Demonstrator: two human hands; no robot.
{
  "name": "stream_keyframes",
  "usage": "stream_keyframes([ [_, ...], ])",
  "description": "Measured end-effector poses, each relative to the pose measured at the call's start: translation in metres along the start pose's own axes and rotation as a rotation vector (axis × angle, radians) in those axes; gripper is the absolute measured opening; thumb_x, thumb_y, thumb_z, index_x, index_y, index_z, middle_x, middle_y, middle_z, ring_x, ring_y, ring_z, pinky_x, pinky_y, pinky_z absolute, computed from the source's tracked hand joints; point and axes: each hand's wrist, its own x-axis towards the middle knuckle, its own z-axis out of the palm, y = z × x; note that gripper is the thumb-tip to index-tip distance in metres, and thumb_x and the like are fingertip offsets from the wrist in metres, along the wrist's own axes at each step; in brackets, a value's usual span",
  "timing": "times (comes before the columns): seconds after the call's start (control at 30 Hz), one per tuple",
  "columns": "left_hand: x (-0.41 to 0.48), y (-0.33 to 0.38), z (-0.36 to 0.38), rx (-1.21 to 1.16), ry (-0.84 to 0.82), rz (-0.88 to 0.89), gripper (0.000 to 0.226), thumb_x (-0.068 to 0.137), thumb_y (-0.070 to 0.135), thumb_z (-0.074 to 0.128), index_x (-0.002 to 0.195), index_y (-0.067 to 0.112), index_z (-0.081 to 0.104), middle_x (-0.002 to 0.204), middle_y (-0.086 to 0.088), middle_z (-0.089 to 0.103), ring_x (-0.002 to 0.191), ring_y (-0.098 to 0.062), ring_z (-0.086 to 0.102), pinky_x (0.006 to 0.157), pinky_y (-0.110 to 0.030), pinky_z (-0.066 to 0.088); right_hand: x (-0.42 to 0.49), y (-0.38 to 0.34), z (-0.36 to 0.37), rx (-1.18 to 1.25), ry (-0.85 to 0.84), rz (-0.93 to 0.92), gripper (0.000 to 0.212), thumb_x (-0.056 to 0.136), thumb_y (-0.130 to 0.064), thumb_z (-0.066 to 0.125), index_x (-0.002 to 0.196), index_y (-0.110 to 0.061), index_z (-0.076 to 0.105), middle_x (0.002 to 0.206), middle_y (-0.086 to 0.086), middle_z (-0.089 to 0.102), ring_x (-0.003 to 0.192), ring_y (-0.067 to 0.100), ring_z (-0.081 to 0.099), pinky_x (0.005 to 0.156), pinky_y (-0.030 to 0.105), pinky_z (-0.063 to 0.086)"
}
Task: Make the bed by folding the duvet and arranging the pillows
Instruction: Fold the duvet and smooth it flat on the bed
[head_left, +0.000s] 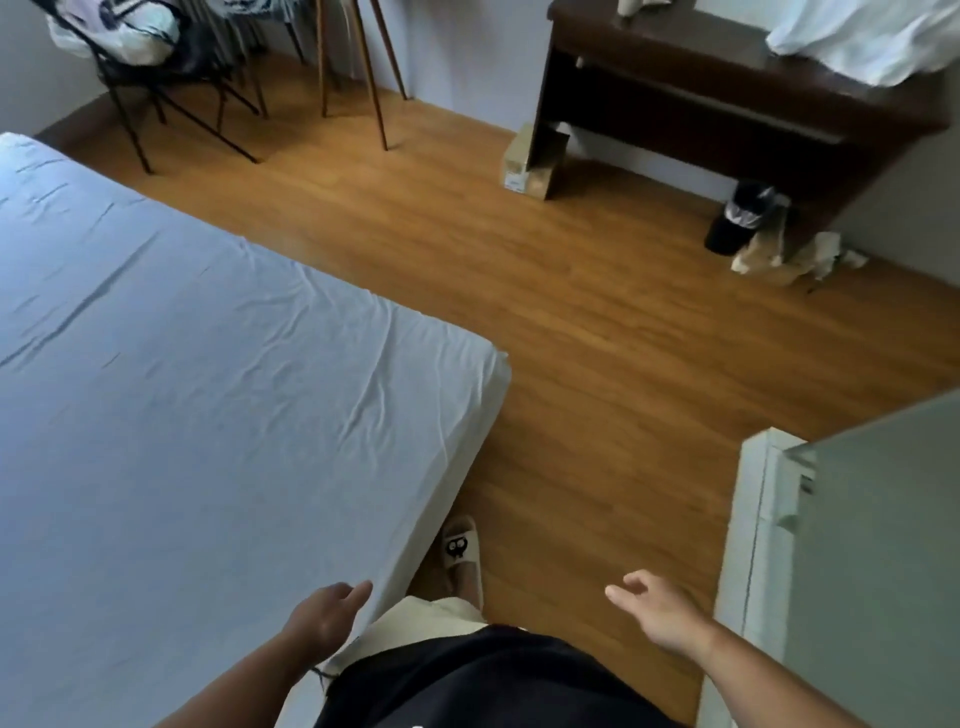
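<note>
Left hand (327, 616) spread, fingertips beside bed (208, 364) edge; right hand (652, 608) relaxed open, empty. Bedding (872, 36) well ahead on table (701, 57), likely parked for folding.

I see a bedroom in a home. A bed (182, 364) in a wrinkled sheet stands on a wooden floor (597, 338), with a dark desk (701, 93), a folding chair (156, 78) and a slipper (460, 545).

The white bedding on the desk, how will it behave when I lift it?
The bedding is probably floppy: it lies in soft folds and one corner droops over the desk edge. It looks puffy, so it is likely light but bulky.
</note>
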Motion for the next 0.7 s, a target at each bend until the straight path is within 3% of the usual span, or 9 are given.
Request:
stream_keyframes([
  [0.1, 0.049, 0.054, -0.026, 0.049, -0.059, -0.005, 0.046, 0.1, 0.055, 0.043, 0.103, 0.017, 0.068, 0.106, -0.003, 0.07, 0.105, -0.024, 0.064, 0.095, -0.034, 0.048, 0.02, -0.02, -0.053, 0.061, 0.059, 0.076, 0.063, 0.095, -0.057, 0.056, 0.143, -0.018, 0.049, 0.146, 0.002, 0.052, 0.132, 0.02, 0.051, 0.107, 0.031, 0.041],
  [0.2, 0.092, 0.112, -0.059, 0.084, -0.1, 0.028, 0.047, 0.099, 0.056, 0.047, 0.098, 0.015, 0.069, 0.108, -0.007, 0.071, 0.107, -0.026, 0.066, 0.094, -0.034, 0.048, 0.036, -0.053, -0.107, 0.1, 0.146, 0.108, 0.059, 0.094, -0.059, 0.055, 0.14, -0.022, 0.053, 0.142, -0.002, 0.056, 0.128, 0.018, 0.054, 0.104, 0.031, 0.042],
  [0.3, 0.132, 0.176, -0.1, 0.131, -0.098, 0.074, 0.049, 0.097, 0.058, 0.046, 0.087, 0.014, 0.065, 0.095, -0.005, 0.069, 0.094, -0.026, 0.066, 0.085, -0.037, 0.048, 0.059, -0.087, -0.157, 0.151, 0.188, 0.091, 0.054, 0.094, -0.061, 0.055, 0.136, -0.027, 0.055, 0.136, -0.005, 0.059, 0.122, 0.018, 0.058, 0.103, 0.035, 0.046],
  [0.43, 0.176, 0.258, -0.141, -0.026, -0.053, 0.07, 0.045, 0.099, 0.052, 0.048, 0.092, 0.011, 0.065, 0.092, -0.009, 0.066, 0.077, -0.023, 0.055, 0.07, -0.035, 0.036, 0.102, -0.127, -0.217, 0.203, 0.211, 0.111, 0.05, 0.092, -0.062, 0.055, 0.131, -0.03, 0.056, 0.129, -0.007, 0.06, 0.116, 0.017, 0.06, 0.101, 0.041, 0.051],
  [0.7, 0.229, 0.404, -0.173, -0.398, 0.002, -0.109, 0.034, 0.1, 0.05, 0.05, 0.092, 0.018, 0.059, 0.103, -0.011, 0.066, 0.087, -0.027, 0.058, 0.064, -0.03, 0.039, 0.238, -0.213, -0.371, 0.114, 0.124, 0.066, 0.046, 0.093, -0.058, 0.058, 0.123, -0.025, 0.06, 0.122, -0.004, 0.063, 0.11, 0.017, 0.062, 0.097, 0.04, 0.052],
])
